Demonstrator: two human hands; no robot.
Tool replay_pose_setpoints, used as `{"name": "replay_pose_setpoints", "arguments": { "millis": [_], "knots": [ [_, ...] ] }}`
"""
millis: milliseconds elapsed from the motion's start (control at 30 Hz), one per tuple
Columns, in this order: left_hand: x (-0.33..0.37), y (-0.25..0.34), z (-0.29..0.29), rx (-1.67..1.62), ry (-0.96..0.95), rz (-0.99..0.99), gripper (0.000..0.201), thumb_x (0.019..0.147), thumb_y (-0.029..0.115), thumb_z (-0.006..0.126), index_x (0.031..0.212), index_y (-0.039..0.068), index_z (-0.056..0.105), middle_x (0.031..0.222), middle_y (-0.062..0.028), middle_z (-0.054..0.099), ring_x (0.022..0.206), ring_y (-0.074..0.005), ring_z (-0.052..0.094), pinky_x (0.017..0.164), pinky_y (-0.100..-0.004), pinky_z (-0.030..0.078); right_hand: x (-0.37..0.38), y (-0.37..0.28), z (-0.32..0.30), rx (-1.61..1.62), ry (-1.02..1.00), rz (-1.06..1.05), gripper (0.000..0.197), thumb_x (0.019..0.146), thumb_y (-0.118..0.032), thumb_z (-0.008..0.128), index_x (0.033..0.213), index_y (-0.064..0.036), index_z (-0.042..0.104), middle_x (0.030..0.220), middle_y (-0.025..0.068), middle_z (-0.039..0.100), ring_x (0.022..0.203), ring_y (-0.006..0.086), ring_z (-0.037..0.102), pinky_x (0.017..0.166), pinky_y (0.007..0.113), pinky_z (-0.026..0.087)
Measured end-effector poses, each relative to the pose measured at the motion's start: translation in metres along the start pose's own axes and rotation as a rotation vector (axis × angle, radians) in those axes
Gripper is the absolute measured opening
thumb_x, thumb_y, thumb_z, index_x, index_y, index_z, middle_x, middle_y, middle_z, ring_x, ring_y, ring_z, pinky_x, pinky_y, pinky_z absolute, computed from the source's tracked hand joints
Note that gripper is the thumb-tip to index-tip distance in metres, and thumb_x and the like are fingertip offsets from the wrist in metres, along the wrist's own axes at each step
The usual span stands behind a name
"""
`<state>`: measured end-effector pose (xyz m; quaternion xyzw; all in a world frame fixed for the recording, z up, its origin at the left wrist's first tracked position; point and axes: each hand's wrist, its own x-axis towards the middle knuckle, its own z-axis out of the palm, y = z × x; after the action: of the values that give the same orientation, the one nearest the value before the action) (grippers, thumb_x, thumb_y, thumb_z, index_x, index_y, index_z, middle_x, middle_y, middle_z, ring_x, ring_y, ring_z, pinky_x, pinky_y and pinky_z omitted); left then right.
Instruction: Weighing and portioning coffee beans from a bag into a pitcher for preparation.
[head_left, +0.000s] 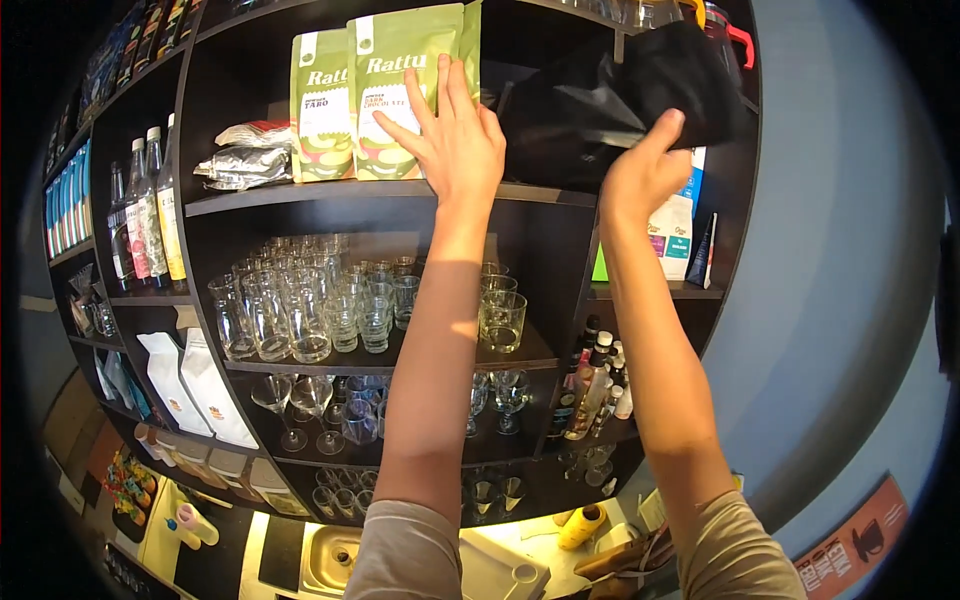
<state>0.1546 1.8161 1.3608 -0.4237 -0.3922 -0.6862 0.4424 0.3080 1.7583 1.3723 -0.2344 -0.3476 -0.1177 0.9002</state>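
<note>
Two green stand-up powder pouches with white labels, a front pouch [385, 140] and a left pouch [323, 125], stand upright on the upper middle shelf. Part of another green pouch [470, 40] shows behind them. My left hand [455, 140] is open, its fingers spread against the right side of the front pouch. Out at the right, my right hand [650, 180] is closed on a limp, slightly shiny black bag [660, 85], thumb up. The bag covers the right end of that shelf and hides what lies behind it. Its far folds are dark and blurred.
Silver and red packets [250, 160] lie left of the pouches. Below stand rows of drinking glasses [290, 310] and stemmed glasses [310, 400]. Syrup bottles [150, 210] fill the left bay, small bottles [600, 380] the lower right. A sink [325, 560] sits underneath.
</note>
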Motion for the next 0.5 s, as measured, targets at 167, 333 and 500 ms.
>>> {"name": "replay_pose_setpoints", "arguments": {
  "millis": [167, 333, 500],
  "knots": [
    [0.001, 0.006, 0.004, 0.042, -0.055, 0.01, 0.06, 0.091, 0.021, 0.06, 0.147, 0.009, 0.043, 0.157, -0.0036, 0.044, 0.153, -0.0365, 0.019, 0.116, -0.0722, -0.004, 0.069, -0.003, -0.048, 0.169, 0.143, -0.194, 0.052, 0.105, -0.034, 0.053, 0.093, 0.0165, 0.056, 0.089, 0.0183, 0.066, 0.08, 0.025, 0.056, 0.077, 0.043, 0.047],
    [0.003, 0.004, -0.004, 0.033, -0.059, 0.034, 0.057, 0.088, 0.028, 0.066, 0.139, 0.007, 0.052, 0.155, -0.0092, 0.043, 0.152, -0.0389, 0.019, 0.119, -0.0686, -0.001, 0.105, -0.036, -0.125, 0.144, -0.279, 0.24, 0.033, 0.099, -0.038, 0.067, 0.108, -0.0066, 0.069, 0.094, -0.0004, 0.065, 0.083, 0.0094, 0.055, 0.076, 0.027, 0.044],
    [0.002, 0.007, -0.011, -0.134, 0.035, 0.161, 0.058, 0.084, 0.029, 0.072, 0.131, 0.001, 0.053, 0.147, -0.0201, 0.044, 0.148, -0.0444, 0.022, 0.121, -0.0637, 0.01, 0.058, -0.053, -0.229, 0.046, -0.392, 0.154, 0.037, 0.101, -0.025, 0.064, 0.126, 0.0023, 0.065, 0.125, 0.006, 0.065, 0.115, 0.0144, 0.058, 0.105, 0.03, 0.039]
  ]
}}
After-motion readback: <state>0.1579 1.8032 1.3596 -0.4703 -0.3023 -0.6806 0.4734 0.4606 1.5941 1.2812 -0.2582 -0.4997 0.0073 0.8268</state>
